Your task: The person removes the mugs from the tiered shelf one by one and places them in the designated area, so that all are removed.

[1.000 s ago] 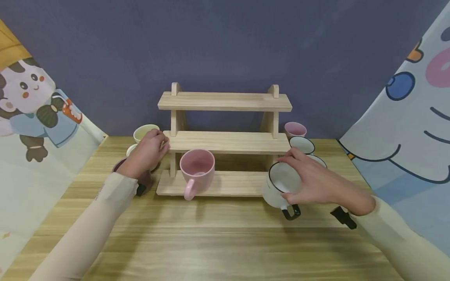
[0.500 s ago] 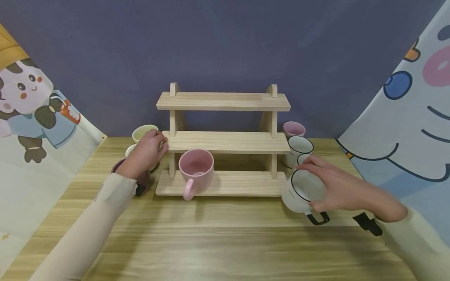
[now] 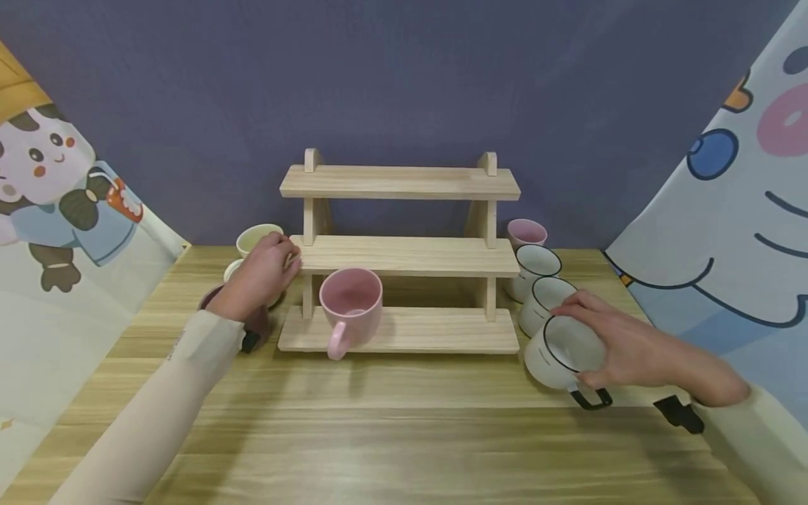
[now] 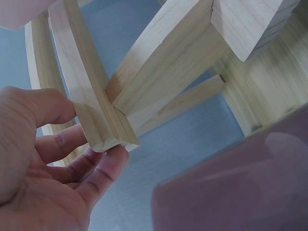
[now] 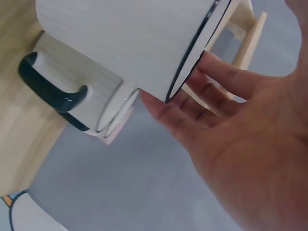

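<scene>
My right hand (image 3: 621, 344) grips a white mug (image 3: 552, 365) with a dark rim by its upper edge, at the right of the table. The mug's black handle (image 3: 591, 400) points toward me. In the right wrist view, the fingertips (image 5: 156, 103) lie along the mug's rim. My left hand (image 3: 260, 273) holds the left end of the middle board of a three-tier wooden shelf (image 3: 404, 254). In the left wrist view, thumb and fingers close round the board's end (image 4: 103, 127). On the bottom tier sits a pink mug (image 3: 353, 308), handle toward me.
Behind the held mug stand two more white mugs (image 3: 544, 303) and a pink cup (image 3: 527, 232). Left of the shelf are a pale yellow cup (image 3: 257, 237), a cream cup (image 3: 232, 268) and a dark mauve cup (image 3: 211, 296), partly hidden by my left arm.
My right hand has carried the white mug rightward and toward me, away from the shelf's bottom tier, uncovering another white mug behind it. My left hand has stayed on the shelf.
</scene>
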Available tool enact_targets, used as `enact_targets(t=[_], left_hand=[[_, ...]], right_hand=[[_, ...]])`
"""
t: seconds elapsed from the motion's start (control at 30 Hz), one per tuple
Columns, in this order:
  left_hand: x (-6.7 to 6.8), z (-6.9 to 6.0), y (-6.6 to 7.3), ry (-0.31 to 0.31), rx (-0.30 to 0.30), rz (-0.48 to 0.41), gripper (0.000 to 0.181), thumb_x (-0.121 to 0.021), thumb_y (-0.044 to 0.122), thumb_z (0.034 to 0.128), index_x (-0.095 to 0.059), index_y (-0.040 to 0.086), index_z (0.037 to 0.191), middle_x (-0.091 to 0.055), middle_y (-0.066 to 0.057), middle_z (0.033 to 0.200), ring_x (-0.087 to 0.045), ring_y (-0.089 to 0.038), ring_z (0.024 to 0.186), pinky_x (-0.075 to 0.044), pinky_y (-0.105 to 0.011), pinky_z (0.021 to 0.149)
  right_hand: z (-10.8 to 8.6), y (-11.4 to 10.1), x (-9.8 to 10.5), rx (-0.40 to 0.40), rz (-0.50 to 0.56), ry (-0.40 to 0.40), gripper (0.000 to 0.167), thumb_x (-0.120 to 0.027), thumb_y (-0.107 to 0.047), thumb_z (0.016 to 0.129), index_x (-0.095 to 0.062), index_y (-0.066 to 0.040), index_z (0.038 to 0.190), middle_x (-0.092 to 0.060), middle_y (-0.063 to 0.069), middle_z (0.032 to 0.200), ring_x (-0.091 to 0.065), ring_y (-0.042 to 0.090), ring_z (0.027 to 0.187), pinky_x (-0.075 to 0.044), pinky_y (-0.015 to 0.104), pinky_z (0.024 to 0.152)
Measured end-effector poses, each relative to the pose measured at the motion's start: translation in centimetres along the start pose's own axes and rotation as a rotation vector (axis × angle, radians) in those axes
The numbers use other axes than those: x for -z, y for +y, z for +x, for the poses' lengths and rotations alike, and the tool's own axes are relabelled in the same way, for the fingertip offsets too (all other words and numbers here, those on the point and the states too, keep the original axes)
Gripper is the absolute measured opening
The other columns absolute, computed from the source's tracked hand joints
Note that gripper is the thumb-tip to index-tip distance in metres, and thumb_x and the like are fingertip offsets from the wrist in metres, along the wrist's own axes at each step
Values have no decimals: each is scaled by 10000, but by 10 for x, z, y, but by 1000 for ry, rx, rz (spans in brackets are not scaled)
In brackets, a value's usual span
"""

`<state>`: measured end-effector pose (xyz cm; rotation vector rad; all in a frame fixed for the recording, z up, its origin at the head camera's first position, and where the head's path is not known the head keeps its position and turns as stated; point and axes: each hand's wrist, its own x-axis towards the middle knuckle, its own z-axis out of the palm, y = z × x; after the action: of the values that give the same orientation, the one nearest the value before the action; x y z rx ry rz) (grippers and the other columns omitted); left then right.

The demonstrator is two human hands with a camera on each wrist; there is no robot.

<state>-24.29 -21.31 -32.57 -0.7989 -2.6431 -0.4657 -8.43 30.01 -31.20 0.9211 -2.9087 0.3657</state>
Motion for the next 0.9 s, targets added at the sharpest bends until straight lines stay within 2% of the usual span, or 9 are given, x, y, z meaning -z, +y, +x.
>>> enact_targets(t=[0.23,0.4,0.63,0.9], left_hand=[[0,0,0,-1,0,3,184,-571,47,903,-625,-115,971,-538,-248,1008,-497,-387,974,-392,-479,916],[0,0,1,9,-8,4,182,-575,42,898,-626,-118,968,-540,-253,1004,-498,-391,973,-394,-481,915],[-1,-1,2,19,-18,3,179,-579,39,893,-625,-120,962,-539,-256,994,-500,-398,966,-400,-485,906],[0,-1,1,11,-11,3,177,-571,36,898,-626,-118,965,-540,-253,998,-502,-391,964,-403,-483,903]], right_hand=[[1,12,-9,-29,32,-33,805,-849,-178,543,-524,-43,1267,-422,-7,1228,-481,212,1069,-473,371,747],[2,17,-16,-22,50,-47,793,-852,-168,550,-529,-30,1262,-428,4,1213,-486,229,1073,-476,393,772],[0,19,-22,-17,33,-19,804,-859,-169,546,-539,-8,1266,-445,18,1198,-466,205,1077,-471,408,794],[-1,18,-22,-67,42,-31,750,-864,-181,603,-561,-3,1266,-424,93,1192,-403,292,1094,-431,484,808]])
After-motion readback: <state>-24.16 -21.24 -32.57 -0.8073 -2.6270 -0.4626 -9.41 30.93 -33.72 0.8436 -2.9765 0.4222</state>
